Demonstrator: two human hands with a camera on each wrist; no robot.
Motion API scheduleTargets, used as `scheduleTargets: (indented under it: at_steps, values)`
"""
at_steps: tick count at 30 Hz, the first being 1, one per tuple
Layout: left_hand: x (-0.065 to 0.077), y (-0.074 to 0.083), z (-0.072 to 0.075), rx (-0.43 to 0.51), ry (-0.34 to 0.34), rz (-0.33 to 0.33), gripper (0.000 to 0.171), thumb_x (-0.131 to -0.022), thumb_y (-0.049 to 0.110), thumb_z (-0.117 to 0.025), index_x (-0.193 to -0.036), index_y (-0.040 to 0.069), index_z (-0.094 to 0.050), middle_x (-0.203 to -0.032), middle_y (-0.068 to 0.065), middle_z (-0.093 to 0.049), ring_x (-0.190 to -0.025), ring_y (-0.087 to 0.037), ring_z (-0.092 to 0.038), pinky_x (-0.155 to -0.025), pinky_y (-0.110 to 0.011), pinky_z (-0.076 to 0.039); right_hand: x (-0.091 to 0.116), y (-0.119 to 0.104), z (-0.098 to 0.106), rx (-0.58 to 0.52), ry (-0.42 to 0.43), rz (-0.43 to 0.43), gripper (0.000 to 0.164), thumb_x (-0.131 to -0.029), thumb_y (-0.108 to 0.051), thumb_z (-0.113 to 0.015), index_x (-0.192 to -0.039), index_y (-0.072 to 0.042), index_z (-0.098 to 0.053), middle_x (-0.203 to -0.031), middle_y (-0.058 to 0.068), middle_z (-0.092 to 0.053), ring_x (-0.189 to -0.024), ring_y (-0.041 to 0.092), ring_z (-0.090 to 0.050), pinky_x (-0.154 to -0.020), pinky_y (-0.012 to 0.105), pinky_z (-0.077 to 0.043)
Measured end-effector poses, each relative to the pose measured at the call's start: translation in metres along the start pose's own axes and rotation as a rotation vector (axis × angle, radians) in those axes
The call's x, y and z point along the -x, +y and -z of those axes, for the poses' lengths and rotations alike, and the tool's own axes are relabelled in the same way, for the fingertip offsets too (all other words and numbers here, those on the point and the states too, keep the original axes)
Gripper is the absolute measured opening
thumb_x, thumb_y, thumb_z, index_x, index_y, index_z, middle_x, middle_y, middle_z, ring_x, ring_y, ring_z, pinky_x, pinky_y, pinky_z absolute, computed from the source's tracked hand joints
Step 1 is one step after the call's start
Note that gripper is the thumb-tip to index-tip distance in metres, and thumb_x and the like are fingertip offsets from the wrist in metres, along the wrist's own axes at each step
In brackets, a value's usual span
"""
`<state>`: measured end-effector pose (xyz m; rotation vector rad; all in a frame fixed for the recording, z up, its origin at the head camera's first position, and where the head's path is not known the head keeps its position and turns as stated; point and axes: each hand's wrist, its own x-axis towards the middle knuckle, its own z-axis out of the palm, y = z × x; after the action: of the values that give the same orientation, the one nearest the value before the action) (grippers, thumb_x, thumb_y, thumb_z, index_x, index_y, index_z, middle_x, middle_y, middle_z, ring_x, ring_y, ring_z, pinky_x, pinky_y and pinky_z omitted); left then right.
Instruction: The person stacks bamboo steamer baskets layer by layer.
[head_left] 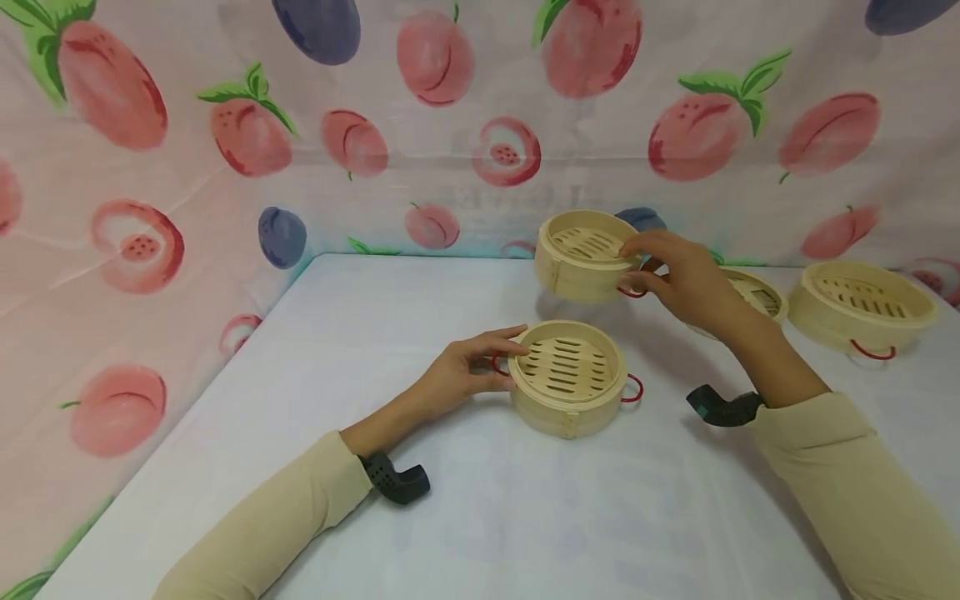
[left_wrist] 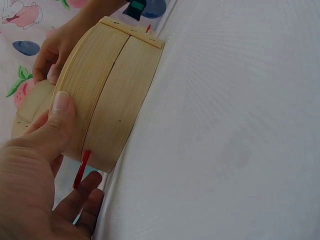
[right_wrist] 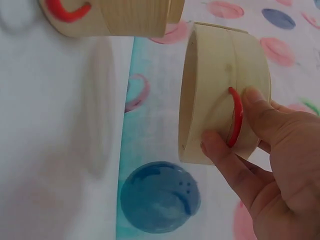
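Head view: the front steamer [head_left: 566,375] stands on the tabletop [head_left: 487,517], the left hand [head_left: 468,371] gripping its left side between thumb and fingers. Behind and above the front steamer, the right hand [head_left: 686,279] holds the raised steamer [head_left: 577,275] clear of the surface. Right of the front steamer and farther back are the large steamer [head_left: 832,317] and a half-hidden steamer [head_left: 757,292].

Left wrist view: the left thumb presses the front steamer's side; its red handle [left_wrist: 81,170] hangs by the lower fingers.

Right wrist view: the right hand pinches the raised steamer around its handle.
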<state>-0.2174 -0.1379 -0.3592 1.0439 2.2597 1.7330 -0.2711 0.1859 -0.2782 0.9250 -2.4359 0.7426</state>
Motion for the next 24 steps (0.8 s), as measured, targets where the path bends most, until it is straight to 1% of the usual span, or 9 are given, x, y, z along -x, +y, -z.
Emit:
scheduleTargets:
  at_steps: [4, 6, 9, 11, 15, 18, 21, 24]
  values:
    - [0.000, 0.001, -0.001, 0.001, 0.003, 0.007, 0.041, -0.081, 0.003, -0.074, -0.121, 0.008, -0.065, -0.145, 0.004, -0.045, -0.126, -0.014, -0.045, -0.093, -0.039, -0.044, 0.004, -0.005, 0.003, 0.008, 0.026, 0.069, 0.030, -0.080, 0.002, -0.074, -0.107, -0.004, -0.062, -0.103, 0.006, -0.059, -0.074, 0.018, -0.065, -0.060, 0.020, -0.048]
    - [0.000, 0.000, -0.001, 0.004, 0.005, 0.012, 0.041, -0.081, 0.002, -0.074, -0.121, 0.008, -0.065, -0.145, 0.004, -0.045, -0.123, -0.013, -0.048, -0.093, -0.039, -0.044, 0.007, -0.007, 0.005, 0.005, 0.035, 0.094, 0.031, -0.078, 0.004, -0.074, -0.106, -0.004, -0.063, -0.099, 0.006, -0.059, -0.073, 0.018, -0.064, -0.061, 0.017, -0.048]
    - [-0.001, 0.000, -0.002, 0.011, 0.002, 0.015, 0.041, -0.081, 0.001, -0.073, -0.121, 0.007, -0.065, -0.144, 0.004, -0.045, -0.121, -0.013, -0.048, -0.093, -0.039, -0.044, 0.010, -0.010, 0.008, -0.009, 0.043, 0.123, 0.032, -0.077, 0.007, -0.074, -0.105, -0.003, -0.063, -0.096, 0.005, -0.058, -0.072, 0.018, -0.062, -0.062, 0.014, -0.048]
    - [-0.001, 0.000, -0.002, 0.018, 0.000, 0.012, 0.042, -0.081, 0.001, -0.073, -0.121, 0.007, -0.065, -0.145, 0.003, -0.045, -0.117, -0.016, -0.050, -0.093, -0.040, -0.044, 0.012, -0.012, 0.010, -0.012, 0.054, 0.139, 0.032, -0.076, 0.007, -0.075, -0.104, -0.003, -0.063, -0.094, 0.006, -0.058, -0.072, 0.018, -0.062, -0.062, 0.013, -0.047]
    - [-0.002, 0.000, -0.002, 0.021, 0.005, 0.004, 0.042, -0.080, 0.000, -0.073, -0.121, 0.006, -0.065, -0.145, 0.003, -0.045, -0.120, -0.016, -0.049, -0.091, -0.040, -0.045, 0.013, -0.017, 0.012, -0.061, 0.057, 0.124, 0.035, -0.076, 0.008, -0.075, -0.107, -0.003, -0.064, -0.095, 0.004, -0.058, -0.072, 0.014, -0.060, -0.062, 0.011, -0.048]
    - [-0.002, 0.001, -0.002, 0.023, 0.015, 0.007, 0.041, -0.080, 0.000, -0.073, -0.120, 0.007, -0.065, -0.144, 0.004, -0.046, -0.115, -0.015, -0.051, -0.090, -0.038, -0.044, 0.012, -0.022, 0.013, -0.107, 0.047, 0.103, 0.037, -0.077, 0.007, -0.074, -0.111, -0.005, -0.065, -0.098, 0.002, -0.058, -0.073, 0.010, -0.058, -0.062, 0.012, -0.049]
    - [-0.002, 0.001, -0.002, 0.038, 0.015, 0.014, 0.041, -0.081, 0.000, -0.073, -0.120, 0.006, -0.065, -0.144, 0.004, -0.046, -0.105, -0.016, -0.053, -0.088, -0.037, -0.044, 0.012, -0.026, 0.014, -0.121, 0.051, 0.115, 0.040, -0.076, 0.007, -0.075, -0.113, -0.006, -0.066, -0.097, 0.001, -0.058, -0.072, 0.009, -0.057, -0.062, 0.012, -0.047]
    - [-0.001, 0.002, -0.002, 0.047, 0.008, 0.015, 0.042, -0.081, 0.000, -0.073, -0.121, 0.006, -0.065, -0.145, 0.003, -0.045, -0.106, -0.017, -0.052, -0.088, -0.037, -0.044, 0.014, -0.029, 0.015, -0.116, 0.053, 0.127, 0.043, -0.075, 0.008, -0.076, -0.114, -0.008, -0.067, -0.095, 0.001, -0.059, -0.072, 0.009, -0.056, -0.061, 0.013, -0.045]
